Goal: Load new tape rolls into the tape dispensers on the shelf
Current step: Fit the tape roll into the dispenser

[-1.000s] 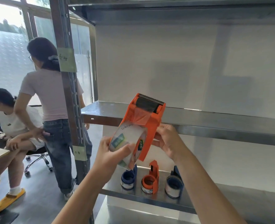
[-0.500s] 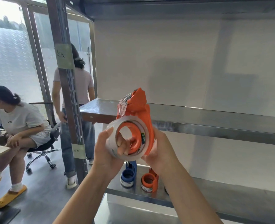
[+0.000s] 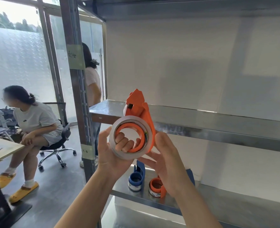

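An orange tape dispenser is held up in front of the middle shelf, its open side facing me. A clear tape roll sits around the dispenser's orange hub. My left hand grips the roll from the left and below, with fingers showing through the hub's hole. My right hand cups the dispenser's back from the right. On the lower shelf stand a blue dispenser and an orange dispenser, each with a roll in it.
The steel middle shelf runs just behind the held dispenser. A rack post stands at left. Beyond it one person sits on an office chair and another stands. A wooden table is at far left.
The dispenser turned from showing its cutter end to showing its open side. The roll went from beside the dispenser onto its hub. The standing person moved behind the post.
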Tool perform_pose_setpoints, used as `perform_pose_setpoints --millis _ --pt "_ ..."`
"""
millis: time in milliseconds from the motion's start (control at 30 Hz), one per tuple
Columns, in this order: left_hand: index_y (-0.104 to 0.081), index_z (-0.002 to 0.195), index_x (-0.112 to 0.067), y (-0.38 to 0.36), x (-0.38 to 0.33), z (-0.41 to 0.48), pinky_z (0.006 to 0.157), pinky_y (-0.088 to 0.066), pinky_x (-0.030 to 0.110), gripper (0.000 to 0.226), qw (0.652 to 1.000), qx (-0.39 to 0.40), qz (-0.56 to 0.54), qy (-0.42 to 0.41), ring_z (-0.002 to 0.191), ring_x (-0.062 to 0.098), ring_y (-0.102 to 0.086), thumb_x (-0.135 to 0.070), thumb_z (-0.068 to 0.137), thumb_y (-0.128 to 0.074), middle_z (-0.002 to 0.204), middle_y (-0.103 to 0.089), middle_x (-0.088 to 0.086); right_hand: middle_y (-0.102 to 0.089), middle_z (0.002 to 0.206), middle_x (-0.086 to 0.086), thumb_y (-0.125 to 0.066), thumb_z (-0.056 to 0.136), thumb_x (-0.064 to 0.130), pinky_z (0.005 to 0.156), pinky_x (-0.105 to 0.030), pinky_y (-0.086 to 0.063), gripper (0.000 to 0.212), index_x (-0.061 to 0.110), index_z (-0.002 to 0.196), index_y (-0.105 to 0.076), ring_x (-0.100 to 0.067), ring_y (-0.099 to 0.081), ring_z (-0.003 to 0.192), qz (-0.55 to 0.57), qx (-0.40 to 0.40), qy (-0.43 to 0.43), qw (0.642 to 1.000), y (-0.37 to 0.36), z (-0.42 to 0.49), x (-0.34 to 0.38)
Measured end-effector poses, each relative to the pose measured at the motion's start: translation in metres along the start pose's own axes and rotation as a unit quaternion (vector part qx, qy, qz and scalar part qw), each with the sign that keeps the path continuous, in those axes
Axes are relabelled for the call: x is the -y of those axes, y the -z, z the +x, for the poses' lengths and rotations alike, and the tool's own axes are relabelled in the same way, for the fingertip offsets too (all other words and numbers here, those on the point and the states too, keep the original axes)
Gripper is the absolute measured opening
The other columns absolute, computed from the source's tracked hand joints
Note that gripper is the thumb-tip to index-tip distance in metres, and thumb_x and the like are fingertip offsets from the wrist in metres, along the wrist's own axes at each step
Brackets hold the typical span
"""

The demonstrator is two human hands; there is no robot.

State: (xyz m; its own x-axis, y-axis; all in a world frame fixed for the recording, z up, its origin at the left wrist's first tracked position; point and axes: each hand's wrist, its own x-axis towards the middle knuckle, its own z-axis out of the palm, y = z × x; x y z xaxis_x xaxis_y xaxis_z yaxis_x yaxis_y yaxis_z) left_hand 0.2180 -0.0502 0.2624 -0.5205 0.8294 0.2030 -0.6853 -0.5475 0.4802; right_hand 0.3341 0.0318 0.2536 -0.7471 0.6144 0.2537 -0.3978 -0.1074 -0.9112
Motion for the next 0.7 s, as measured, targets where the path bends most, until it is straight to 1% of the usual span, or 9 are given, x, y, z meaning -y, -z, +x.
perform_pose_setpoints --millis 100,167,233,300,367,400,467,567,700 --pt "-0.052 0.044 -0.016 0.003 -0.001 0.002 0.051 -0.052 0.021 0.035 0.997 0.036 0.062 -0.005 0.038 0.01 -0.047 -0.039 0.056 -0.075 0.038 -0.046 -0.003 -0.071 0.113 -0.012 -0.065 0.079 0.029 0.081 -0.041 -0.059 0.045 0.015 0.122 -0.057 -0.029 -0.07 0.101 -0.001 0.012 0.001 1.0 0.007 0.001 0.002" --pt "-0.068 0.059 -0.016 0.006 -0.002 0.004 0.061 -0.056 0.026 0.035 0.985 0.071 0.156 -0.01 0.057 0.011 -0.062 -0.05 0.063 -0.071 0.056 -0.063 -0.001 -0.07 0.114 -0.013 -0.071 0.074 0.033 0.081 -0.042 -0.059 0.051 0.015 0.12 -0.059 -0.031 -0.068 0.104 0.01 0.009 0.012 1.0 0.011 0.001 0.0" --pt "-0.075 0.088 -0.018 0.011 -0.004 0.008 0.075 -0.056 0.03 0.057 0.968 0.081 0.236 0.004 0.085 0.016 -0.069 -0.065 0.055 -0.075 0.087 -0.072 0.002 -0.07 0.115 -0.009 -0.082 0.061 0.046 0.081 -0.043 -0.058 0.065 0.02 0.117 -0.063 -0.028 -0.068 0.106 0.001 -0.003 0.027 1.0 0.015 0.002 -0.001" --pt "-0.07 0.108 -0.02 0.015 -0.007 0.009 0.08 -0.056 0.036 0.084 0.959 0.036 0.282 0.024 0.101 0.021 -0.068 -0.07 0.041 -0.079 0.109 -0.071 0.004 -0.071 0.115 -0.003 -0.085 0.048 0.058 0.081 -0.043 -0.058 0.072 0.028 0.11 -0.066 -0.023 -0.069 0.105 -0.023 -0.027 0.048 0.998 0.02 0.003 -0.001" --pt "-0.061 0.122 -0.014 0.019 -0.007 0.009 0.082 -0.056 0.044 0.1 0.946 -0.017 0.323 0.007 0.107 0.029 -0.065 -0.069 0.041 -0.08 0.119 -0.067 0.012 -0.071 0.112 0.005 -0.083 0.054 0.055 0.077 -0.035 -0.059 0.057 0.033 0.105 -0.068 -0.017 -0.069 0.104 -0.049 -0.049 0.067 0.995 0.026 0.003 0.001" --pt "-0.061 0.122 -0.011 0.02 -0.006 0.007 0.08 -0.057 0.046 0.098 0.941 -0.035 0.338 -0.007 0.105 0.033 -0.066 -0.067 0.044 -0.08 0.117 -0.067 0.015 -0.071 0.11 0.008 -0.079 0.062 0.046 0.074 -0.031 -0.059 0.047 0.033 0.105 -0.067 -0.014 -0.069 0.103 -0.057 -0.055 0.078 0.994 0.03 0.002 0.001" --pt "-0.065 0.114 -0.009 0.02 -0.004 0.003 0.075 -0.059 0.046 0.077 0.934 -0.05 0.353 -0.024 0.099 0.035 -0.068 -0.059 0.057 -0.075 0.11 -0.069 0.018 -0.071 0.109 0.01 -0.072 0.072 0.029 0.072 -0.027 -0.059 0.04 0.028 0.111 -0.064 -0.011 -0.068 0.103 -0.074 -0.059 0.09 0.991 0.036 0.001 -0.001" --pt "-0.07 0.101 -0.013 0.019 0.0 -0.004 0.077 -0.059 0.048 0.047 0.925 -0.063 0.375 -0.025 0.094 0.034 -0.07 -0.046 0.07 -0.061 0.101 -0.072 0.015 -0.071 0.109 0.011 -0.069 0.077 0.021 0.073 -0.029 -0.059 0.038 0.025 0.114 -0.063 -0.011 -0.068 0.103 -0.084 -0.063 0.088 0.991 0.041 -0.002 -0.007" --pt "-0.074 0.094 -0.017 0.019 0.003 -0.009 0.079 -0.058 0.05 0.044 0.925 -0.073 0.373 -0.021 0.092 0.033 -0.071 -0.048 0.064 -0.064 0.099 -0.073 0.013 -0.07 0.109 0.012 -0.069 0.076 0.021 0.075 -0.03 -0.059 0.037 0.026 0.113 -0.063 -0.011 -0.067 0.106 -0.087 -0.053 0.089 0.991 0.046 -0.004 -0.014"
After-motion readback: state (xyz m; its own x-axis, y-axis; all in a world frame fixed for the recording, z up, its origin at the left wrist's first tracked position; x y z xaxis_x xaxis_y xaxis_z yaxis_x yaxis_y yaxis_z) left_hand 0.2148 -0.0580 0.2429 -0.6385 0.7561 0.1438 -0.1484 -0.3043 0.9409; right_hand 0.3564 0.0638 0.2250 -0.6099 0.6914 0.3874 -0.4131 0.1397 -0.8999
